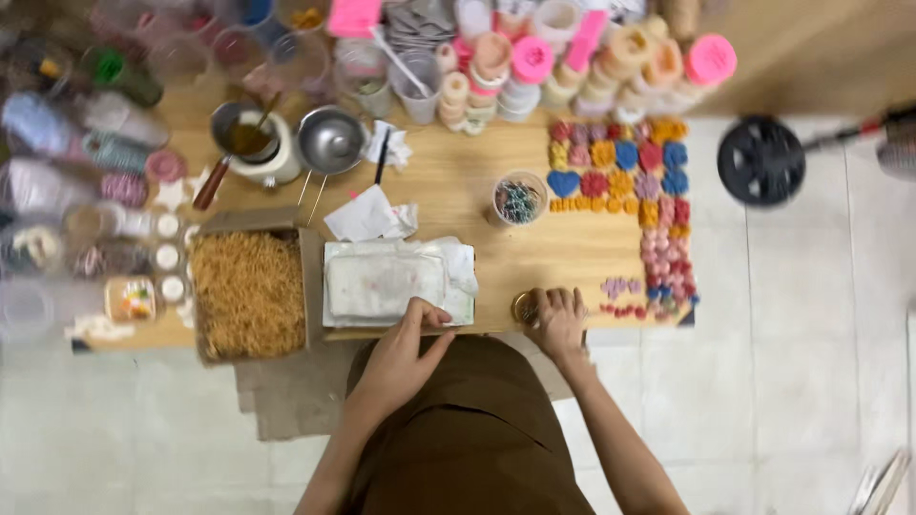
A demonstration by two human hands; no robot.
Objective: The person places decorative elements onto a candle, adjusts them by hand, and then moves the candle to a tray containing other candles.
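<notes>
We stand on a pale tiled floor [811, 315] at a wooden table [458, 181] crowded along its far edge with jars, cups and stacked pink-lidded tubs, blurred at the left. Our left hand [405, 348] rests at the near edge of a white cloth-covered tray [386, 283], fingers curled on its rim as if to steady it; we cannot tell whether anything is pinched in it. Our right hand [556, 319] closes loosely over a small round gold tin [524, 307] right at the table's front edge, holding it in place. Beside the tray, to the left, sits an open cardboard box of straw-like shredded filler [250, 291], close at hand for packing. To the right, rows of coloured flower- and heart-shaped pieces [620, 167] lie spread flat and apart, likely so they can set. A plastic cup of small sticks [519, 200] stands between them and the tray.
</notes>
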